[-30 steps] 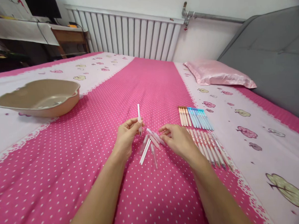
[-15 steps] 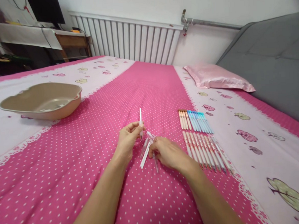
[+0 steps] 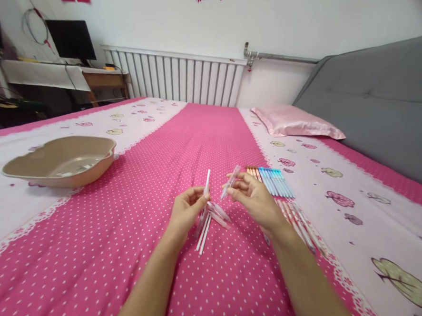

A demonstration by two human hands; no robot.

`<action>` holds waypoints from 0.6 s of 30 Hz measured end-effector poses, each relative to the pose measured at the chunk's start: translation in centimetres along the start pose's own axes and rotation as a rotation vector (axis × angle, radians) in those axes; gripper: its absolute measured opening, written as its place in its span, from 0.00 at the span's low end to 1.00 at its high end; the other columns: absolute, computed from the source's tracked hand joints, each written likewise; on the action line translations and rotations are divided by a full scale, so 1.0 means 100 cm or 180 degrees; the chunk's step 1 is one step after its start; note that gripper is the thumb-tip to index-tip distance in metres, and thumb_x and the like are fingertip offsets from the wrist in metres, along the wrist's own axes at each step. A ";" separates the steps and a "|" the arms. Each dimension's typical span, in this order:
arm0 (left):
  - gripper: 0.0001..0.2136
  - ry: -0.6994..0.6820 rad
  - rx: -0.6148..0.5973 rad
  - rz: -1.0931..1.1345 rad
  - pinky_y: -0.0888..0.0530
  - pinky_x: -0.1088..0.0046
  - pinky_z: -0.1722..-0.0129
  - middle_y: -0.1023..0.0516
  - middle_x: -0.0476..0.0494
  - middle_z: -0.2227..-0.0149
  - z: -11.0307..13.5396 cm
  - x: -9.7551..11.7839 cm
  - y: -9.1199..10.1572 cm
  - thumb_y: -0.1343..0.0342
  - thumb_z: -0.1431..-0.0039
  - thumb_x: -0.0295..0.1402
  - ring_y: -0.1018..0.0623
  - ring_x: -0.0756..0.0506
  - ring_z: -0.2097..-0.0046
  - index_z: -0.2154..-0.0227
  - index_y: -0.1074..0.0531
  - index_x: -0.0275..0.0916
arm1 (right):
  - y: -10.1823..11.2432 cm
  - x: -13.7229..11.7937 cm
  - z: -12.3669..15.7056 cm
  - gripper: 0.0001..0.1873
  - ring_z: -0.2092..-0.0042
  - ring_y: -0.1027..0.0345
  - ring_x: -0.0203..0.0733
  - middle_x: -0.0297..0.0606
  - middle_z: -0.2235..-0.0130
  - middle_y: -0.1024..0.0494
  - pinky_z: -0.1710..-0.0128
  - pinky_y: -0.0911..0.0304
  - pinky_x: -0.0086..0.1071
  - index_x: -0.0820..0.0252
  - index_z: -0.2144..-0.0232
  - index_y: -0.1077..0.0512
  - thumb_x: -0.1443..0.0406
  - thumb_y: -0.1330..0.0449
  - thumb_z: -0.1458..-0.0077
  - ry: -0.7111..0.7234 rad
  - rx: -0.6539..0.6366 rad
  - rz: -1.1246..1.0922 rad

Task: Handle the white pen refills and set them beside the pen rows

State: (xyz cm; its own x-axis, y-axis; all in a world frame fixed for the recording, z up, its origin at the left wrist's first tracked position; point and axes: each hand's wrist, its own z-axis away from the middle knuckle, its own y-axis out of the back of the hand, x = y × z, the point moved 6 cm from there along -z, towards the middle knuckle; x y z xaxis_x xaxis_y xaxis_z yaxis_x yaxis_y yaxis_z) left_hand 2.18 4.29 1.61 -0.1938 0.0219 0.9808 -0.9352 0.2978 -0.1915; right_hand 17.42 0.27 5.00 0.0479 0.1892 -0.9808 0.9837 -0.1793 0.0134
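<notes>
White, slim and held nearly upright, a stick [image 3: 207, 178] is pinched between the thumb and fingers of the left hand [image 3: 186, 211], just above the middle of the bed. The right hand [image 3: 256, 204] grips a clear, pink-tinted tube [image 3: 231, 181], tilted with its upper end away to the right; the two held pieces are near each other but apart. Below and between the hands lies a small heap of clear tubes [image 3: 220, 215], with two loose white sticks [image 3: 203, 239] slanting side by side toward the person. Just beyond the right hand, blue pens [image 3: 277, 182] lie in a row next to orange ones with brown ends [image 3: 253, 173], and nearer the person red-and-white pens [image 3: 300, 221] form another row, partly hidden by the right hand and forearm. All this rests on a pink dotted bedspread [image 3: 219, 291]. Well off to the left sits a beige basin [image 3: 94, 175], its pale contents too small to make out. Farther back are a pink satin pillow [image 3: 296, 120], a grey headboard [image 3: 378, 88] and a white radiator [image 3: 173, 77] against the wall
</notes>
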 end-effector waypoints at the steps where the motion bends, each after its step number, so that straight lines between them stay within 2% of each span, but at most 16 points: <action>1: 0.14 -0.0030 -0.0066 -0.0024 0.30 0.77 0.70 0.24 0.45 0.71 0.000 0.001 -0.002 0.35 0.57 0.37 0.27 0.51 0.70 0.69 0.26 0.34 | 0.001 0.002 -0.001 0.21 0.63 0.30 0.37 0.35 0.66 0.26 0.62 0.36 0.34 0.57 0.54 0.35 0.63 0.39 0.52 0.0006 0.0086 -0.0048; 6: 0.12 -0.0004 -0.0352 -0.0094 0.30 0.75 0.70 0.24 0.45 0.73 0.001 0.002 -0.009 0.36 0.54 0.37 0.26 0.50 0.73 0.69 0.26 0.34 | 0.008 -0.003 -0.002 0.36 0.62 0.31 0.38 0.35 0.63 0.27 0.63 0.36 0.35 0.51 0.40 0.49 0.63 0.41 0.49 0.0294 0.0470 -0.0005; 10: 0.12 0.0076 -0.0606 -0.0069 0.29 0.72 0.70 0.23 0.43 0.73 0.003 0.001 -0.015 0.38 0.52 0.37 0.25 0.48 0.73 0.68 0.25 0.34 | 0.012 -0.011 -0.001 0.35 0.63 0.32 0.37 0.35 0.64 0.27 0.63 0.36 0.35 0.50 0.38 0.53 0.62 0.44 0.45 0.0499 0.0659 -0.0007; 15: 0.11 -0.0014 -0.0348 -0.0125 0.30 0.75 0.71 0.23 0.43 0.72 0.002 0.002 -0.010 0.37 0.53 0.36 0.26 0.49 0.72 0.68 0.24 0.34 | 0.009 -0.014 -0.001 0.31 0.71 0.35 0.35 0.30 0.72 0.29 0.67 0.37 0.33 0.48 0.40 0.49 0.62 0.46 0.44 0.0506 0.0533 -0.0072; 18: 0.12 -0.0093 -0.0276 -0.0109 0.31 0.76 0.71 0.24 0.44 0.72 0.002 0.003 -0.007 0.37 0.54 0.37 0.27 0.50 0.72 0.68 0.24 0.35 | 0.006 -0.012 0.001 0.20 0.76 0.39 0.32 0.28 0.76 0.32 0.74 0.40 0.29 0.50 0.49 0.35 0.62 0.46 0.45 0.0221 0.0413 -0.0283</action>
State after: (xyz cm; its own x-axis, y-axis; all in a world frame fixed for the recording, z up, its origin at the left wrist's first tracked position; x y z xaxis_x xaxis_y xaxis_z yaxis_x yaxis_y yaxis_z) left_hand 2.75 3.89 2.05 -0.1720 -0.0171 0.9850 -0.9125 0.3796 -0.1527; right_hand 17.91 -0.15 6.19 -0.0222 0.2753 -0.9611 0.9541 -0.2812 -0.1026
